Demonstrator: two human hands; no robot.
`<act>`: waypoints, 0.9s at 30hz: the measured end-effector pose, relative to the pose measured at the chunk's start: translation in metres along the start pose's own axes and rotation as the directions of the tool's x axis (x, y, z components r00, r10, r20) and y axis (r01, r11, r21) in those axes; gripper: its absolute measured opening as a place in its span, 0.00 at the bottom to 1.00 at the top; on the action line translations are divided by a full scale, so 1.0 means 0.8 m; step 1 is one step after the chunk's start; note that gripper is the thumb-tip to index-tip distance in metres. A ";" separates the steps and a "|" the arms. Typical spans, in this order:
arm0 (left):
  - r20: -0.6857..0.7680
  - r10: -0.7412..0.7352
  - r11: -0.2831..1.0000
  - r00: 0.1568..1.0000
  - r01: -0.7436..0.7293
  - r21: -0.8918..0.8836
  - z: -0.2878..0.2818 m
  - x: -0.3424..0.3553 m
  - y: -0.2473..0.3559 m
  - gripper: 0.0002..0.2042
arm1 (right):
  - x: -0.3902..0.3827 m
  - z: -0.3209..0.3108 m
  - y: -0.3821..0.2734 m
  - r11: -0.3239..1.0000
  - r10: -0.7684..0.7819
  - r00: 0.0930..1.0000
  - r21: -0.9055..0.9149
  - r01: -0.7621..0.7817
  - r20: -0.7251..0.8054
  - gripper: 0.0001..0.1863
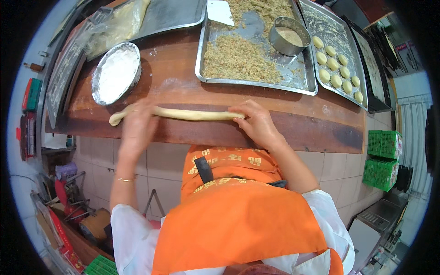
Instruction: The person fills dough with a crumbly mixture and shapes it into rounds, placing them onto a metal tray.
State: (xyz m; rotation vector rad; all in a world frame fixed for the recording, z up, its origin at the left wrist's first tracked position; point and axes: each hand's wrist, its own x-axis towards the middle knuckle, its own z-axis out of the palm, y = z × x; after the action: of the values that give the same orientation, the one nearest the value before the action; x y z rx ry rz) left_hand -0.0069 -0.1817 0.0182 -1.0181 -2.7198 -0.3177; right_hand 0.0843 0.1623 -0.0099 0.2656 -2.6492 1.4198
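Note:
A long pale dough rope [192, 114] lies crosswise along the near part of the wooden table [174, 91]. Around its right end the thumb and fingers of my right hand [256, 121] are closed. My left hand [139, 121] is over the rope near its left end, its fingers smeared by motion; a short knobbed tip of dough sticks out beyond it. Just past my left hand stands a foil-like oval bowl [138, 75] of white flour [117, 71].
Behind the rope, a metal tray [256, 86] holds crumbly brown filling [238, 59], a round metal ring [284, 47] and a white scraper [220, 12]. Several dough balls [333, 63] sit on a tray [321, 25] at right. A plastic bag [103, 36] lies far left. Green crates [381, 173] stand beyond the table's right end.

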 end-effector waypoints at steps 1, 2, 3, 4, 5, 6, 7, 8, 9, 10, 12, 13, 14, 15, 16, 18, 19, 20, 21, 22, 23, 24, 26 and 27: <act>0.174 -0.115 0.940 0.978 0.164 -0.300 0.006 0.020 0.048 0.21 | 0.000 0.001 -0.003 1.000 0.014 1.000 -0.025 -0.014 -0.004 0.14; 0.099 -0.042 0.889 0.994 0.082 -0.450 0.034 0.023 0.077 0.23 | 0.002 0.001 -0.012 0.999 0.020 1.000 -0.042 -0.020 -0.004 0.14; 0.100 -0.025 0.870 0.995 0.071 -0.488 0.054 0.034 0.109 0.25 | 0.003 0.002 -0.018 0.998 0.032 0.999 -0.062 -0.033 -0.011 0.14; 0.088 0.018 0.822 0.996 0.035 -0.569 0.062 0.052 0.140 0.27 | 0.001 0.003 -0.018 0.997 0.002 1.000 -0.082 -0.005 -0.030 0.14; 0.017 0.049 0.780 0.999 -0.027 -0.626 0.085 0.060 0.158 0.29 | 0.000 0.002 -0.019 0.994 -0.030 0.998 -0.105 0.025 -0.048 0.14; 0.018 0.051 0.728 0.999 -0.025 -0.685 0.095 0.070 0.175 0.29 | -0.003 -0.001 -0.018 0.990 -0.061 0.996 -0.131 0.052 -0.067 0.14; 0.011 0.036 0.714 0.999 -0.018 -0.700 0.101 0.076 0.187 0.25 | -0.005 -0.007 -0.018 0.983 -0.069 0.996 -0.174 0.059 -0.051 0.15; 0.005 0.021 0.698 1.000 -0.011 -0.716 0.105 0.081 0.195 0.22 | -0.006 -0.013 -0.017 0.974 -0.076 0.997 -0.215 0.066 -0.035 0.15; 0.020 0.031 0.721 0.999 -0.009 -0.693 0.106 0.082 0.198 0.19 | -0.008 -0.015 -0.016 0.966 -0.080 0.996 -0.248 0.070 -0.027 0.15; 0.035 0.040 0.743 0.999 -0.006 -0.670 0.107 0.084 0.201 0.16 | -0.010 -0.017 -0.012 0.955 -0.087 0.996 -0.285 0.079 -0.016 0.15; 0.050 0.053 0.801 0.997 -0.012 -0.599 0.112 0.083 0.203 0.12 | -0.013 -0.015 -0.004 0.932 -0.099 0.995 -0.349 0.097 0.012 0.15; 0.051 0.057 0.835 0.997 -0.020 -0.551 0.120 0.082 0.202 0.11 | -0.013 -0.013 -0.003 0.920 -0.110 0.994 -0.376 0.107 0.014 0.13; 0.051 0.061 0.866 0.997 -0.028 -0.500 0.126 0.082 0.201 0.10 | -0.012 -0.010 -0.002 0.908 -0.121 0.992 -0.402 0.117 0.016 0.12; 0.032 0.070 0.892 0.997 -0.048 -0.449 0.131 0.083 0.203 0.08 | -0.013 -0.009 0.000 0.894 -0.130 0.991 -0.430 0.126 0.021 0.11; 0.012 0.079 0.916 0.997 -0.068 -0.396 0.135 0.085 0.205 0.06 | -0.014 -0.008 0.004 0.922 -0.140 0.990 -0.367 0.121 -0.026 0.10; -0.040 0.086 0.945 0.996 -0.094 -0.312 0.141 0.090 0.212 0.04 | -0.017 -0.010 0.011 0.963 -0.154 0.981 -0.240 0.122 -0.119 0.10; -0.073 0.083 0.954 0.994 -0.100 -0.282 0.142 0.092 0.216 0.04 | -0.018 -0.012 0.015 1.000 0.005 0.994 0.010 -0.004 -0.110 0.10; -0.106 0.080 0.962 0.991 -0.105 -0.251 0.144 0.095 0.219 0.04 | -0.021 -0.014 0.019 0.957 0.156 0.986 0.257 -0.136 -0.062 0.09; -0.107 0.077 0.970 0.991 -0.100 -0.222 0.150 0.101 0.219 0.05 | -0.023 -0.017 0.021 0.839 0.287 0.958 0.476 -0.262 0.021 0.09; -0.110 0.064 0.978 0.992 -0.084 -0.191 0.158 0.107 0.216 0.06 | -0.022 -0.027 0.006 0.790 0.315 0.948 0.542 -0.286 0.041 0.08; -0.113 0.051 0.985 0.992 -0.069 -0.160 0.164 0.109 0.215 0.07 | -0.024 -0.041 -0.013 0.735 0.342 0.938 0.604 -0.308 0.063 0.08; -0.071 0.020 0.979 0.997 -0.034 -0.203 0.156 0.112 0.218 0.08 | -0.026 -0.051 -0.024 0.672 0.373 0.925 0.667 -0.322 0.070 0.08; 0.020 -0.038 0.958 0.999 0.042 -0.283 0.137 0.116 0.221 0.10 | -0.027 -0.056 -0.007 0.754 0.272 0.962 0.617 -0.227 0.022 0.08; 0.150 -0.027 0.940 0.988 0.076 -0.332 0.120 0.115 0.217 0.17 | -0.032 -0.061 0.009 0.858 0.220 0.975 0.469 -0.208 0.031 0.09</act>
State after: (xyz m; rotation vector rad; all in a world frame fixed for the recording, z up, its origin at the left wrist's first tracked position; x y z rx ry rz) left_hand 0.0283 0.0298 -0.0261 -1.0904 -2.8887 -0.7715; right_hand 0.1087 0.2093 0.0060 -0.0104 -2.3292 2.1177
